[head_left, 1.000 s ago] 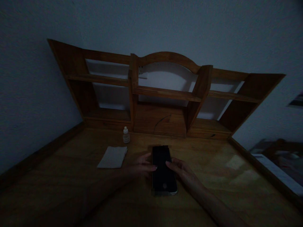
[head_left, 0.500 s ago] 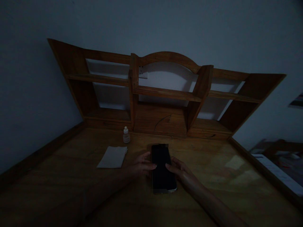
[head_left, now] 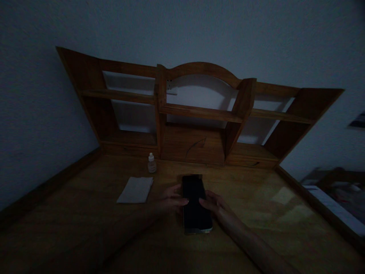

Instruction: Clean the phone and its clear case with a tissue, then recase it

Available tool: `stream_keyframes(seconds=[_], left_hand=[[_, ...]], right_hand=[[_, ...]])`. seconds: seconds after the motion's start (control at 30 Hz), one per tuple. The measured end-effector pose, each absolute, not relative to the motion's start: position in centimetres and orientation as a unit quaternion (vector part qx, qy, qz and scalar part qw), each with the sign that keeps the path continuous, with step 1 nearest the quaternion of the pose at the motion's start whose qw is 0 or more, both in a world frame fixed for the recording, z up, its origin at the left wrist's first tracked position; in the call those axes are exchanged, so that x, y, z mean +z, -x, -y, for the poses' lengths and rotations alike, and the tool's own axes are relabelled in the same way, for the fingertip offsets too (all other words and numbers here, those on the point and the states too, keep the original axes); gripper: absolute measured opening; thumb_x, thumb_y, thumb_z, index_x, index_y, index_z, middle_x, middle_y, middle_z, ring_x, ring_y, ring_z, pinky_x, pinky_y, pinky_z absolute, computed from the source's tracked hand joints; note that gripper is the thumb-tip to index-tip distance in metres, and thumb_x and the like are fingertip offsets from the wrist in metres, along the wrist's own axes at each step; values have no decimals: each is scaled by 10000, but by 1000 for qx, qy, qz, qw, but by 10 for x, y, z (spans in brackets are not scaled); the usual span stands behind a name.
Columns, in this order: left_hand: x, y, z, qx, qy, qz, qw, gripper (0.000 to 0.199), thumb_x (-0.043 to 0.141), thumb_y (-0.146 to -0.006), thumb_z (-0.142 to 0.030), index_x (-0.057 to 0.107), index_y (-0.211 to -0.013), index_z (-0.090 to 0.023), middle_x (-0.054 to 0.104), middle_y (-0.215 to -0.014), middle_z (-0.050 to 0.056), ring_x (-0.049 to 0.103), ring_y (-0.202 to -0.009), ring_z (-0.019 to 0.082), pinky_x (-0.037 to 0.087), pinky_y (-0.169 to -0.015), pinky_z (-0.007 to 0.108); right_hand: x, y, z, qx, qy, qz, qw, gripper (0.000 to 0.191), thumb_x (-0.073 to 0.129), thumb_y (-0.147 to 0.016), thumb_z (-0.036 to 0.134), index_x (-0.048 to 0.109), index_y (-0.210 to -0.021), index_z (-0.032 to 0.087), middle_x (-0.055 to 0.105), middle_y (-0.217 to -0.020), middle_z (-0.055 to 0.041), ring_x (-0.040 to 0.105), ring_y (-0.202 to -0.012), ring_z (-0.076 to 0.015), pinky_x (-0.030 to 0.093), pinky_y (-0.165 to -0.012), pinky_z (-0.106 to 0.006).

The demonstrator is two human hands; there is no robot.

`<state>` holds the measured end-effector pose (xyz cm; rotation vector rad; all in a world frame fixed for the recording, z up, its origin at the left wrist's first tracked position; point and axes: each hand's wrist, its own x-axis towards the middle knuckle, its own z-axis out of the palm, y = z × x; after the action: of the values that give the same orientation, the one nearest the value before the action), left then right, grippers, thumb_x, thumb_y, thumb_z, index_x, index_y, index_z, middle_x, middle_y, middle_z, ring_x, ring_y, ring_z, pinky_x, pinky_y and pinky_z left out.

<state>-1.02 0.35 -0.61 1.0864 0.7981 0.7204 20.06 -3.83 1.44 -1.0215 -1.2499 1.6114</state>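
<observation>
A dark smartphone (head_left: 196,215) is held between both hands over the wooden desk, its black screen facing up. My left hand (head_left: 172,198) grips its left edge, thumb on the screen and the other fingers partly hidden beside and behind it. On the opposite edge, my right hand (head_left: 213,202) is closed the same way, its thumb resting on the glass. Left of the phone lies a folded white cloth or paper (head_left: 135,190). Behind that stands a small clear dropper bottle (head_left: 152,164) with a white cap.
A wooden shelf unit (head_left: 199,111) rises along the back of the desk (head_left: 245,243), against the wall. A power socket (head_left: 171,88) shows through its middle opening. Beyond the right desk edge are a white surface (head_left: 335,209) and dim, unclear items. The light is low.
The right fingers have shifted very slightly against the phone's edge. Both hands keep their hold, and the cloth and bottle have not moved.
</observation>
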Motion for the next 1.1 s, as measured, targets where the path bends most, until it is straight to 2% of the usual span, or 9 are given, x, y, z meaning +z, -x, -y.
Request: stream_keyframes(seconds=[0.2, 0.43, 0.53, 0.67, 0.73, 0.8, 0.87, 0.93, 1.1], left_hand=[[-1, 11, -3, 310, -525, -360, 706, 749, 804, -641, -369, 485, -1281, -147, 680, -1031, 117, 671, -843, 254, 526, -672, 312], [-14, 13, -8, 318, -515, -366, 707, 782, 813, -645, -367, 461, -1314, -162, 671, -1062, 130, 671, -856, 236, 535, -697, 320], [-12, 11, -6, 327, -495, -344, 728, 644, 788, -684, -386, 536, -1237, -174, 652, -1097, 111, 657, -903, 225, 533, -720, 313], [-6, 8, -1, 339, -447, -371, 740, 466, 747, -715, -463, 627, -1007, -121, 663, -898, 77, 645, -777, 168, 519, -678, 273], [-7, 8, -1, 337, -434, -373, 747, 510, 770, -692, -449, 610, -1061, -135, 667, -944, 82, 650, -808, 179, 522, -691, 282], [-11, 9, -2, 327, -438, -375, 749, 674, 800, -669, -396, 521, -1246, -185, 659, -1070, 96, 656, -882, 201, 525, -720, 288], [-14, 12, -3, 314, -458, -385, 737, 855, 820, -649, -353, 392, -1377, -221, 661, -1092, 103, 665, -890, 212, 527, -703, 276], [-14, 14, -3, 285, -491, -375, 733, 933, 810, -665, -353, 297, -1433, -222, 678, -1035, 112, 682, -819, 220, 533, -644, 274], [-4, 16, 0, 229, -530, -321, 751, 914, 755, -730, -393, 215, -1443, -206, 686, -987, 145, 680, -588, 209, 527, -486, 269]], right_hand=[[10, -200, 38, 632, 407, 498, 432, 455, 753, -718, 491, 667, -1039, 180, 676, -1092, -100, 618, -1042, -288, 453, -931, -427], [11, -200, 37, 641, 406, 488, 431, 445, 754, -733, 455, 654, -1068, 178, 676, -1086, -99, 628, -1016, -272, 457, -918, -418], [9, -201, 37, 642, 410, 477, 438, 418, 748, -745, 450, 650, -1036, 166, 679, -1070, -105, 632, -1011, -280, 470, -901, -422], [9, -201, 37, 637, 417, 464, 453, 411, 730, -771, 447, 637, -1061, 172, 657, -1151, -110, 617, -1062, -284, 474, -914, -414], [10, -200, 38, 636, 416, 459, 460, 433, 728, -773, 449, 625, -1097, 179, 644, -1189, -107, 607, -1091, -282, 472, -930, -406], [12, -199, 39, 638, 410, 455, 466, 457, 728, -775, 445, 609, -1130, 183, 636, -1208, -103, 595, -1119, -276, 465, -952, -397], [13, -198, 40, 642, 405, 450, 471, 482, 723, -782, 441, 587, -1169, 187, 631, -1219, -100, 582, -1144, -272, 453, -975, -396], [12, -198, 40, 641, 413, 443, 471, 507, 726, -773, 456, 582, -1178, 186, 633, -1215, -103, 581, -1147, -279, 453, -978, -411], [13, -196, 39, 636, 411, 455, 469, 527, 735, -745, 493, 597, -1133, 164, 651, -1178, -112, 598, -1117, -293, 463, -960, -434]])
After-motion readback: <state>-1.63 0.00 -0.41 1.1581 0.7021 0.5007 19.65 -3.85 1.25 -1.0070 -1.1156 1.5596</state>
